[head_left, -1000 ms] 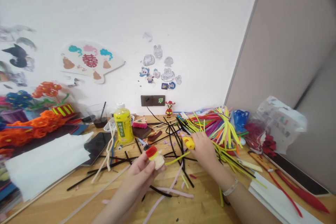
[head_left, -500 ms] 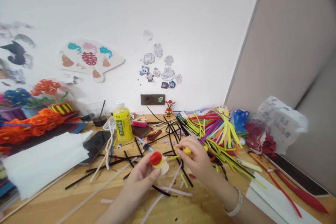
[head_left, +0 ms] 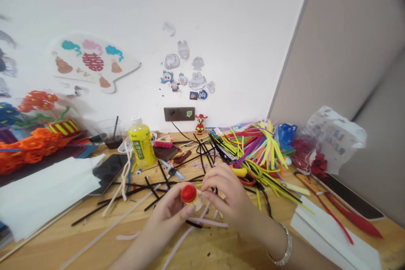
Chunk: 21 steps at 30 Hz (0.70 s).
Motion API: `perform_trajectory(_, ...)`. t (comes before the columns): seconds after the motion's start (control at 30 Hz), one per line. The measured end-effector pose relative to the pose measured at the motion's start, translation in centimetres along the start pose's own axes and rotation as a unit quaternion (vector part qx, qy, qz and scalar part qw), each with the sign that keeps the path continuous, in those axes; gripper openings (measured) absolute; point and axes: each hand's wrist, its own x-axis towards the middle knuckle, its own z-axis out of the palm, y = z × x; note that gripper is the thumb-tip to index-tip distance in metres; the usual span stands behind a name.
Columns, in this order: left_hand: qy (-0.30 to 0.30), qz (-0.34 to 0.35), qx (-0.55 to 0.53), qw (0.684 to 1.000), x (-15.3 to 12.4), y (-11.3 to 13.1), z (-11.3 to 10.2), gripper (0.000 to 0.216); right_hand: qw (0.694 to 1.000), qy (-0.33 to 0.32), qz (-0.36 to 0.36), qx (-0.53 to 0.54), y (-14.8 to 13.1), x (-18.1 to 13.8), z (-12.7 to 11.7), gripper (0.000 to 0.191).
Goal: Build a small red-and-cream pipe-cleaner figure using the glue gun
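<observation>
My left hand pinches a small craft piece with a red round top, a yellow band and a cream fuzzy body, held just above the wooden table. My right hand is closed beside it, fingertips touching the piece's right side; what they pinch is too small to make out. Black pipe cleaners lie scattered under and around both hands. A pale pink pipe cleaner lies below the hands.
A heap of coloured pipe cleaners lies at the back right. A yellow drink bottle, a phone, white paper, orange pipe-cleaner flowers, red-handled tools and a plastic bag surround the hands.
My right hand came back from the coloured heap to the craft piece in my left hand. The view shifted slightly right and down.
</observation>
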Motion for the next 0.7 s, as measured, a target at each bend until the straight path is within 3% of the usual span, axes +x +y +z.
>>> perform_trajectory(0.7,-0.04,0.046,0.025,0.998,0.0,0.68,0.41,0.02,0.997,0.014,-0.035,-0.061,-0.62,-0.37,0.45,0.018)
